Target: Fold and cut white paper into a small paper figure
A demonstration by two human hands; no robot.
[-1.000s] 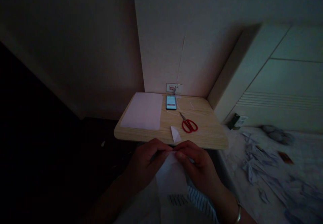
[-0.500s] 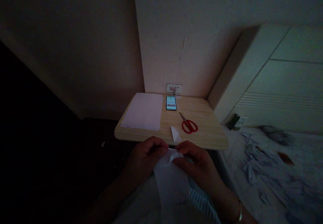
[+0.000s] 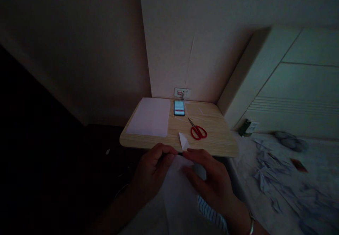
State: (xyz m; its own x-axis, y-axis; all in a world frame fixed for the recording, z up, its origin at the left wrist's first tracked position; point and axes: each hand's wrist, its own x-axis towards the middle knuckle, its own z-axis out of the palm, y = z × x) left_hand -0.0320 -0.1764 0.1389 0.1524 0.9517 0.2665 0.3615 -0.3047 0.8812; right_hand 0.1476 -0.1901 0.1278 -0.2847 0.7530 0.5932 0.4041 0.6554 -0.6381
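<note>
The room is dim. My left hand (image 3: 155,168) pinches the upper left edge of a white sheet of paper (image 3: 180,192) that lies over my lap. My right hand (image 3: 209,180) rests flat on the same sheet, its fingers pressing near the top, with a bracelet at the wrist. Both hands are just in front of the near edge of a small wooden table (image 3: 219,141). On the table lie red-handled scissors (image 3: 197,131), a small folded white paper piece (image 3: 184,141), a stack of white paper (image 3: 149,116) and a lit phone (image 3: 179,108).
A wall socket (image 3: 182,92) sits behind the phone. To the right is a bed (image 3: 304,164) with several folded paper shapes (image 3: 267,168) scattered on it, and a pale headboard (image 3: 291,83) behind. The left side is dark.
My right hand went from pinching the paper's top edge to lying flat on the sheet. The left hand kept its pinch and shifted little.
</note>
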